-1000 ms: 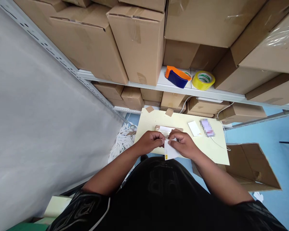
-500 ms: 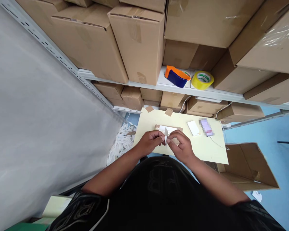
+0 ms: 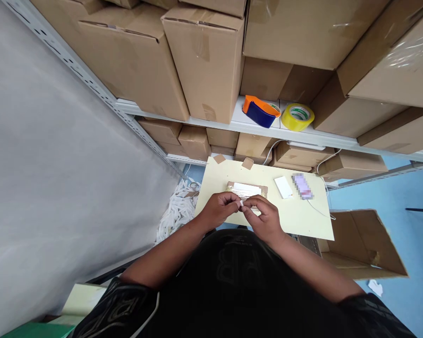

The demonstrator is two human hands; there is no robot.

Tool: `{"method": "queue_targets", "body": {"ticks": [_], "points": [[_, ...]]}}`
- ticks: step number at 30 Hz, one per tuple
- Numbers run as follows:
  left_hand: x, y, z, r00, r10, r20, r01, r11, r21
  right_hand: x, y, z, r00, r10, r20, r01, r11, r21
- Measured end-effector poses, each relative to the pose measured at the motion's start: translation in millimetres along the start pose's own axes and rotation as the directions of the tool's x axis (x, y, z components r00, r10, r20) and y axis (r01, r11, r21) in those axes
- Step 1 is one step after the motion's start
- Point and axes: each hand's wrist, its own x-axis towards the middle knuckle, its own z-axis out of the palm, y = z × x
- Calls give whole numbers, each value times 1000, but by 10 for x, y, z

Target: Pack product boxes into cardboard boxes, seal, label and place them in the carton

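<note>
My left hand (image 3: 219, 207) and my right hand (image 3: 265, 217) meet over the near edge of the table, thumbs and fingertips closed. Between the fingertips is a small white piece of paper (image 3: 241, 203), mostly covered by the fingers. Both hands appear to pinch it. Just beyond them a small flat cardboard box (image 3: 230, 187) lies on the table, with a white label (image 3: 246, 189) and shiny clear tape on top. My fingers hide the box's near side.
On the pale yellow table (image 3: 296, 220) are a white box (image 3: 283, 187), a blurred phone (image 3: 302, 186) on a cable and cardboard scraps. The shelf above holds an orange-blue tape dispenser (image 3: 261, 111), yellow tape (image 3: 298, 117) and cartons. An open carton (image 3: 363, 239) stands right; white strips (image 3: 176, 211) lie left.
The upright pale sheet that rose above my fingers no longer shows; only a small white bit is visible between them. My fingertips are closer together, uncovering more of the box's label.
</note>
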Motion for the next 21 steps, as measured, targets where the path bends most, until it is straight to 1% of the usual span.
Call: {"method": "queue_targets", "body": {"ticks": [4, 8, 12, 14, 16, 18, 21], "points": [[-19, -5, 0, 1000, 1, 1, -1, 1000, -23, -9, 0, 22, 996, 85, 3, -85, 995, 47], [-30, -33, -7, 1000, -2, 23, 3, 1000, -21, -9, -17, 42, 994, 110, 1, -109, 992, 69], [-29, -50, 2, 998, 22, -57, -20, 999, 50, -5, -26, 83, 994, 108, -3, -107, 992, 61], [-26, -63, 7, 994, 55, -92, -47, 995, 90, 3, -4, 117, 987, 159, 3, -158, 981, 108], [-23, -82, 5, 991, 75, -110, -62, 990, 125, 16, 33, 158, 967, 253, 21, -253, 951, 179], [-22, -107, 0, 990, 76, -119, -58, 988, 146, 36, 78, 201, 931, 362, 39, -361, 904, 228], [-18, -160, -18, 987, 74, -140, -50, 985, 167, 77, 155, 255, 877, 478, 55, -476, 846, 239]]}}
